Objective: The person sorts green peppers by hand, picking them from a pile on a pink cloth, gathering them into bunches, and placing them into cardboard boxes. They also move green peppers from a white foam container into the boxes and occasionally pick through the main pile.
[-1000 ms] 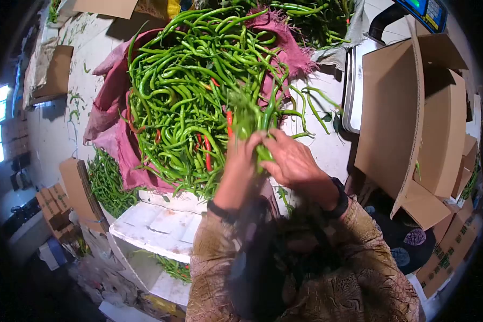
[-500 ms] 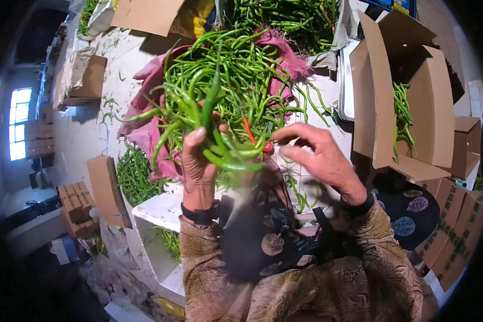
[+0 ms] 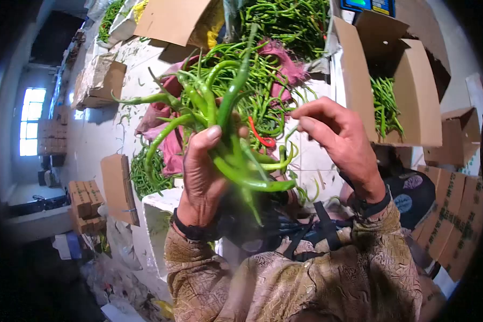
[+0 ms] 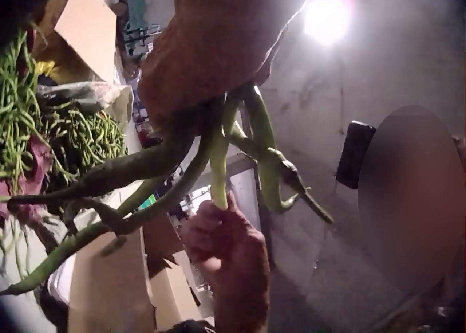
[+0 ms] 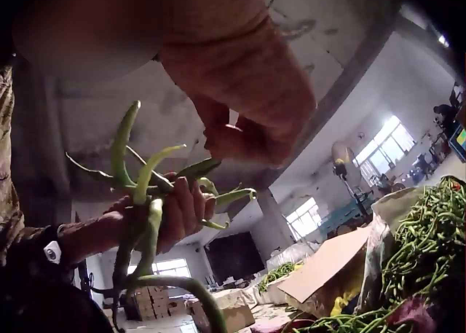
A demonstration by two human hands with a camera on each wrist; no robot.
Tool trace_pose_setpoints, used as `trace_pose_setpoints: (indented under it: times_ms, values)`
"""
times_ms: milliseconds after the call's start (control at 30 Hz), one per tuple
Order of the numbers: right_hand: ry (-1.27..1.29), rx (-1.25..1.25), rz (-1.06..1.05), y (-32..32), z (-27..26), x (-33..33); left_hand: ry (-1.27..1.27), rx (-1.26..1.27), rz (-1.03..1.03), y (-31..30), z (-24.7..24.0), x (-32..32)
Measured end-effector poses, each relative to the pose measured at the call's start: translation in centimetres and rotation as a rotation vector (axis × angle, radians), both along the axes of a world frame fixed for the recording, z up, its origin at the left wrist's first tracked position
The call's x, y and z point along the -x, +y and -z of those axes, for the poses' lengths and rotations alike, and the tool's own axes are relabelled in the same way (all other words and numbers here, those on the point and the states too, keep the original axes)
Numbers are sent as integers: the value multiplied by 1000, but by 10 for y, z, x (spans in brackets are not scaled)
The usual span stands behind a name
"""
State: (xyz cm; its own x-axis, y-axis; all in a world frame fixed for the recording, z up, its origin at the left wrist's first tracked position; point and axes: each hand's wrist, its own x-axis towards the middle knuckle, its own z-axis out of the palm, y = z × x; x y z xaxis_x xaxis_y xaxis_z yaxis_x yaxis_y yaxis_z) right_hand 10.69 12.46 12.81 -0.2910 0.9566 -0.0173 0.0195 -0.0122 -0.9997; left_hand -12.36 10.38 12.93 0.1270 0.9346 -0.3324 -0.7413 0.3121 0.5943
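Observation:
A loose bunch of long green chili peppers [image 3: 198, 104] is gripped in my left hand [image 3: 203, 166], thumb laid across it, their tips spreading out on several sides. Opposite it, my right hand [image 3: 341, 137] pinches the thin end of one green chili pepper [image 5: 198, 170] between thumb and fingers; that pepper's other end runs toward the bunch. Below the hands in the head view, a red chili pepper [image 3: 260, 134] shows at the edge of the pepper heap [image 3: 268, 80]. The left palm is hidden behind the bunch.
The heap lies on pink sacking [image 3: 172, 155]. A cardboard box [image 3: 424, 96] with green peppers inside stands at the right. Behind are more peppers [image 3: 287, 27] and a blue-edged display [image 3: 367, 5]. A white foam box [image 3: 163, 206] stands at the front left.
My left hand keeps its bunch, raised closer to the head camera. The right hand came away from the bunch, then its thumb and fingers closed together. The head view has swung to the right.

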Motion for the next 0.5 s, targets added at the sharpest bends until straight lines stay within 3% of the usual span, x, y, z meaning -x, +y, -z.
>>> trace_pose_setpoints:
  times_ms: [133,233,267,300,367,400,433,500]
  values:
    - [-95,-45,-223,0,22,-17,-327,-89,-92,-12,20,-21]
    - [-158,-96,-429,-7,52,-30,-580,-168,22,-17,31,-30]
    - [-111,148,-538,-11,55,-36,-586,-172,28,-17,32,-32]
    - [-200,101,-561,-18,62,-39,-577,-185,40,-17,35,-32]
    - [-141,-106,-593,-31,75,-41,-566,-157,12,-16,42,-32]
    - [-52,248,-738,-31,75,-45,-594,-167,-5,-17,46,-35]
    - [125,292,-650,-41,86,-42,-613,-128,-28,-17,51,-35]
    - [99,490,-576,-43,91,-42,-572,-120,-66,-17,59,-34]
